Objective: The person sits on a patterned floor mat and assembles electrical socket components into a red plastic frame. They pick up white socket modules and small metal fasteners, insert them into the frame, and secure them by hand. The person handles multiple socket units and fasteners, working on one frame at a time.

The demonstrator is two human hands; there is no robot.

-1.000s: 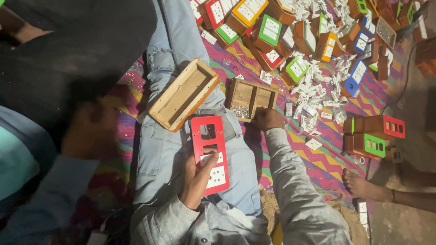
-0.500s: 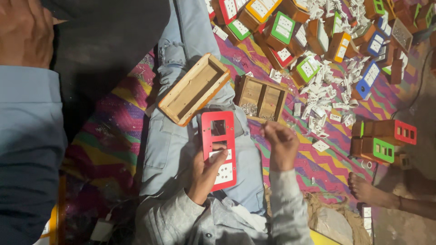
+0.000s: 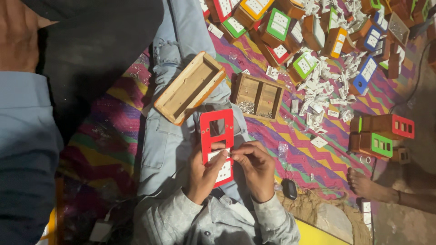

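— Striped rug [image 3: 313, 159] on the floor, littered with coloured boxes [image 3: 299, 66] and white sockets [image 3: 318, 97]. What do you log for the hands?

— I note both together over the lap. Left hand [image 3: 204, 174] grips the red plate [image 3: 217, 145] from below; right hand [image 3: 254, 163] pinches at the plate's white insert, fingertips meeting the left thumb.

— Surroundings?

— Open wooden box [image 3: 190, 87] rests on the knee; wooden tray [image 3: 258, 96] with screws just beyond the plate. Bare foot [image 3: 363, 183] at right.

1 red plastic switch plate with cutouts [image 3: 217, 136]. 1 open rectangular wooden box [image 3: 189, 87]. 1 wooden 2-compartment tray holding screws [image 3: 257, 96]. 2 stacked finished boxes at right: 1 red-faced [image 3: 402, 126], 1 green-faced [image 3: 376, 144]. Loose white sockets [image 3: 318, 90]: too many to count.
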